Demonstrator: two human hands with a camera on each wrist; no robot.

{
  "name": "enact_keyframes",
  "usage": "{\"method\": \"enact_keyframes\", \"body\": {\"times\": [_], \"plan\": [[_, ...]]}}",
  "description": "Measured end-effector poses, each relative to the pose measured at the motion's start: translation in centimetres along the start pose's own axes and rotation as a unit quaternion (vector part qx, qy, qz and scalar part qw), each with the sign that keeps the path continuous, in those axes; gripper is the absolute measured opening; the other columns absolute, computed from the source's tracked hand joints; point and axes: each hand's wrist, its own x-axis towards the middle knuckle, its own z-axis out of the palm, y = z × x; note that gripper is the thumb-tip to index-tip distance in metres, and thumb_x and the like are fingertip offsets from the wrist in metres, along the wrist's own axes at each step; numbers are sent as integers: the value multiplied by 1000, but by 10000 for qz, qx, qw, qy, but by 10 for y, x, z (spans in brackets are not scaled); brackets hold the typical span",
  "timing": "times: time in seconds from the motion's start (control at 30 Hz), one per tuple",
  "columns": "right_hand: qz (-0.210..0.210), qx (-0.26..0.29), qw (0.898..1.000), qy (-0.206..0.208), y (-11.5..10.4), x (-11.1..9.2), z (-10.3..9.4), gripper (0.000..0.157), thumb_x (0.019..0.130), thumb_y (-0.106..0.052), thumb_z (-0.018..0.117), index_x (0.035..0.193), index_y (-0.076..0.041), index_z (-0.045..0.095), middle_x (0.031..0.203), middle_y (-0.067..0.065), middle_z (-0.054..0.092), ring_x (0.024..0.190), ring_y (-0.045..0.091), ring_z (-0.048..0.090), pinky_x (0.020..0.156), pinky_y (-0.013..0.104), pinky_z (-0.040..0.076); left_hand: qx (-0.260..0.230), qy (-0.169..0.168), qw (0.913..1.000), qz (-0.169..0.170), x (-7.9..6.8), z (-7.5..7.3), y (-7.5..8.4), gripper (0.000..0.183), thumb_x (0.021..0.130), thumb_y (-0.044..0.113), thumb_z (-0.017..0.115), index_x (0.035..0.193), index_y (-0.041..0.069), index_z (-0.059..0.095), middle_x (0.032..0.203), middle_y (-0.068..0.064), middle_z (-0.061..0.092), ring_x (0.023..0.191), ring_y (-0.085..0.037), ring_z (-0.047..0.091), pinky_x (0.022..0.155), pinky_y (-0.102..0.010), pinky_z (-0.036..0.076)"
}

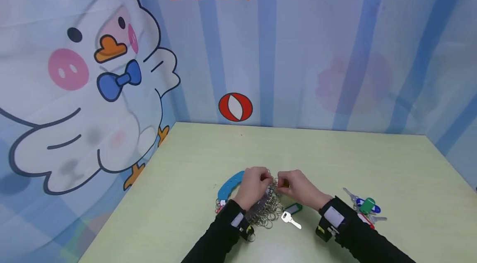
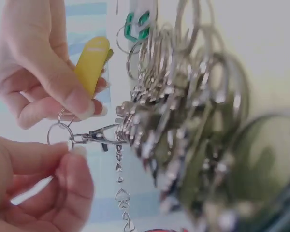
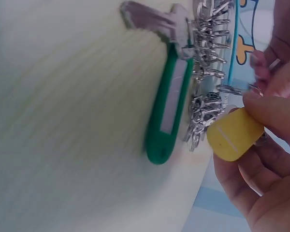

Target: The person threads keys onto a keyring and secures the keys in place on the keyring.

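Note:
My left hand [image 1: 254,186] pinches a small split ring [image 2: 51,133] joined to a metal clasp [image 2: 97,135], seen in the left wrist view. Facing it, my right hand [image 1: 299,188] holds a yellow key tag [image 3: 234,135] by its ring end, the fingertips of both hands close together. A bit of metal shows behind the tag. Below my hands spreads a dense bunch of metal rings and clasps [image 1: 271,212]. A blue curved strip [image 1: 229,187] arches behind my left hand. On the table by the bunch lie a green key tag [image 1: 293,208] and its silver key [image 1: 290,219].
Right of my right forearm, several keys with blue, green and red tags [image 1: 367,206] lie in a heap. The pale tabletop [image 1: 149,221] ends at a blue printed backdrop [image 1: 298,47] behind and a duck-printed one [image 1: 123,122] at left.

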Motion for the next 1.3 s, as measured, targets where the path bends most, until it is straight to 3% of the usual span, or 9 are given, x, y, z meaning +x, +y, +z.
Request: {"method": "enact_keyframes", "body": {"times": [0.13,0.3,0.4,0.7,0.83,0.93,1.13,1.2,1.3], "plan": [[-72,77,9999,-6,-1,0,0,19,84,-6,71,74,-14,58,75,-4,67,68,0,58,61,17,47,232,-305,9991,-202,0,-2,1,9,87,3,64,80,7,66,69,-1,61,56,-5,47,52,-18,38],[-229,106,9997,45,-4,1,-2,17,85,-8,71,76,-14,58,79,-3,69,68,0,59,60,17,47,531,-682,9958,316,1,-4,6,11,88,1,65,89,10,72,80,0,68,68,-4,54,63,-16,46],[-272,73,9995,130,-4,1,-3,17,86,-8,70,76,-14,57,78,-3,70,68,0,60,60,17,46,594,-630,9956,367,1,-4,8,12,89,2,64,83,9,73,77,0,69,66,-4,54,63,-15,45],[-262,-377,9989,85,3,-4,3,19,87,-2,66,76,-14,56,72,-6,62,64,-1,50,59,17,43,-34,-81,9997,-242,3,3,8,15,86,2,67,71,5,70,64,-2,65,53,-3,47,51,-16,37],[-412,-117,9991,24,5,-5,3,13,87,0,63,81,-11,59,73,-4,62,64,0,49,59,18,43,-205,169,9993,-276,3,6,7,17,85,-2,64,70,4,70,62,-3,63,53,-3,46,50,-16,36],[-291,275,9992,18,5,-5,1,10,88,-1,63,85,-10,61,75,-3,62,63,1,48,56,19,43,-40,210,9992,-339,2,5,8,17,86,-1,64,71,5,69,64,-2,63,55,-4,47,52,-16,37],[-161,562,9982,103,4,-3,-2,8,90,-4,64,86,-10,60,77,-1,62,62,5,48,54,19,42,918,-212,9953,208,3,2,10,10,87,2,64,82,10,69,75,0,66,64,-5,53,58,-15,40],[-159,575,9982,87,3,-2,-2,7,90,-5,64,87,-10,60,77,-1,62,61,5,48,54,19,42,1012,-268,9939,355,3,2,10,12,87,1,64,81,10,70,75,1,67,65,-5,54,59,-15,41],[-134,554,9984,58,3,-2,-3,8,90,-5,64,86,-10,60,76,0,62,60,4,47,54,19,41,782,-145,9965,252,3,2,9,16,86,-1,63,76,9,70,72,0,68,63,-4,54,59,-15,42]]}}
